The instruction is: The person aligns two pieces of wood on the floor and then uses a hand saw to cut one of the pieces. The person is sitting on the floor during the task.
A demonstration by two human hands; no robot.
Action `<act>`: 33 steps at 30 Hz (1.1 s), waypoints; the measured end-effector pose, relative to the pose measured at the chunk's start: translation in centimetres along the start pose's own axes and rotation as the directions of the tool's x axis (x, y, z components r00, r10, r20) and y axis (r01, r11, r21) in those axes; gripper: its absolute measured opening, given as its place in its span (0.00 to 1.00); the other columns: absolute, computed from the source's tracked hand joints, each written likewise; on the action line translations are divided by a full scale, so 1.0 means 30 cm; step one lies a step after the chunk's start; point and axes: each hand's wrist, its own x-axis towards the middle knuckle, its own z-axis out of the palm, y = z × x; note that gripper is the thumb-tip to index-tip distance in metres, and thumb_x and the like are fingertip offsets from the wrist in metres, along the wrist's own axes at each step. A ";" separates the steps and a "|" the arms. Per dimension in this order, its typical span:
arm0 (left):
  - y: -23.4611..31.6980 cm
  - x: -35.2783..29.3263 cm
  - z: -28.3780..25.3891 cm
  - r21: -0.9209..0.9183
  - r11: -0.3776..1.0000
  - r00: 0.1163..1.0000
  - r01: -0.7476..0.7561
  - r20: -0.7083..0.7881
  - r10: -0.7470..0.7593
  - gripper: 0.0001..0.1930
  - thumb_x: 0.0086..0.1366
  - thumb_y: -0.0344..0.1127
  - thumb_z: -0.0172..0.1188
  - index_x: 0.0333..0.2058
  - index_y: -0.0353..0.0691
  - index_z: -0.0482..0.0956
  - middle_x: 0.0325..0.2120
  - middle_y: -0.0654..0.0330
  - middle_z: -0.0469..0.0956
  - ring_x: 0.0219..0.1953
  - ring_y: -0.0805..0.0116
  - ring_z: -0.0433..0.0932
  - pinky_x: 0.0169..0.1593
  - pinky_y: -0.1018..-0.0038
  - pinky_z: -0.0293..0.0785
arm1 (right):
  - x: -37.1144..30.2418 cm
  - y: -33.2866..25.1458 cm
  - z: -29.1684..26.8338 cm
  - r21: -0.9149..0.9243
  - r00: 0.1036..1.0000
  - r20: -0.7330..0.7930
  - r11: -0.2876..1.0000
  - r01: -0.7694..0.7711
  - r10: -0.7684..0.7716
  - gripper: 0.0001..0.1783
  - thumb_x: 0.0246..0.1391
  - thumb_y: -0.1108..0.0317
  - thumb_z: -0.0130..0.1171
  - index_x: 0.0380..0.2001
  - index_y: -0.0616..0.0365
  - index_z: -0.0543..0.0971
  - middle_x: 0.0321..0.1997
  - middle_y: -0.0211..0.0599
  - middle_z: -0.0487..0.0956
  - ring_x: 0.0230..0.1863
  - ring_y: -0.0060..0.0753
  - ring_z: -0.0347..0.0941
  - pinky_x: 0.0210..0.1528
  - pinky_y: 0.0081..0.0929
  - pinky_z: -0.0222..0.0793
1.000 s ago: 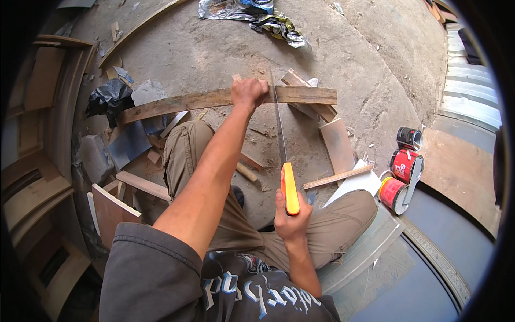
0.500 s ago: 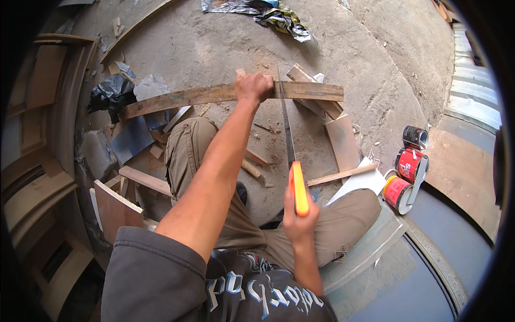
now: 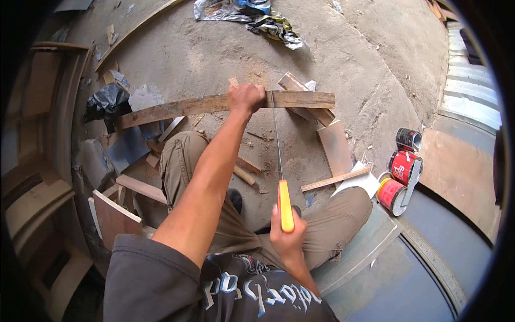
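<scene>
A long weathered wooden plank (image 3: 177, 109) runs crosswise ahead of me. My left hand (image 3: 247, 99) is closed over it, fingers wrapped round its far edge. In my right hand (image 3: 288, 236) is the yellow-orange handle of a handsaw (image 3: 278, 145), pointing away from me. Its blade crosses the plank just right of my left hand, and only a thin edge of the blade shows. Under the plank's right end lies a wooden block (image 3: 306, 96) that props it. The plank's left end rests by a pale lump of stone or concrete (image 3: 146, 97).
Three paint cans (image 3: 403, 166) stand at the right beside a plywood sheet (image 3: 456, 177). Wooden frames (image 3: 40, 177) line the left. A black plastic bag (image 3: 107, 102), crumpled foil wrapping (image 3: 273, 27) and several wood offcuts (image 3: 335, 147) lie on the concrete ground.
My right hand has drawn the saw back toward me, and its handle sits lower. My left hand keeps its grip on the plank. The whole view has shifted slightly.
</scene>
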 end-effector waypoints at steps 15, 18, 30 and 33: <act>0.014 -0.006 -0.010 0.050 0.999 0.997 0.005 0.075 -0.009 0.27 0.62 0.49 0.41 0.28 0.36 0.87 0.28 0.42 0.83 0.33 0.49 0.84 0.49 0.60 0.70 | 0.056 0.028 0.000 0.031 1.000 -0.011 0.999 0.016 -0.016 0.08 0.60 0.70 0.58 0.27 0.61 0.76 0.15 0.43 0.73 0.13 0.41 0.69 0.20 0.32 0.65; -0.003 0.065 -0.005 0.040 0.999 1.000 -0.006 0.024 0.005 0.27 0.62 0.49 0.41 0.27 0.36 0.87 0.28 0.42 0.83 0.33 0.48 0.84 0.49 0.59 0.70 | 0.296 0.026 0.185 -0.017 0.999 -0.018 0.999 0.045 -0.045 0.12 0.59 0.69 0.58 0.24 0.65 0.75 0.14 0.42 0.68 0.17 0.26 0.64 0.22 0.29 0.62; 0.009 0.010 0.010 0.095 0.995 0.999 0.004 0.044 -0.009 0.26 0.61 0.50 0.44 0.26 0.37 0.87 0.27 0.46 0.83 0.31 0.53 0.84 0.47 0.61 0.71 | 0.229 0.096 0.094 -0.015 0.996 -0.008 0.996 -0.090 0.090 0.13 0.58 0.68 0.61 0.22 0.64 0.76 0.13 0.43 0.71 0.14 0.30 0.68 0.20 0.31 0.63; 0.004 0.001 0.026 0.029 0.999 0.999 -0.016 -0.042 0.018 0.27 0.61 0.49 0.43 0.22 0.35 0.86 0.23 0.41 0.81 0.29 0.48 0.83 0.46 0.59 0.72 | 0.236 0.143 0.054 0.145 0.974 0.181 0.975 -0.167 0.139 0.17 0.60 0.65 0.62 0.20 0.64 0.76 0.12 0.36 0.70 0.14 0.23 0.64 0.19 0.27 0.60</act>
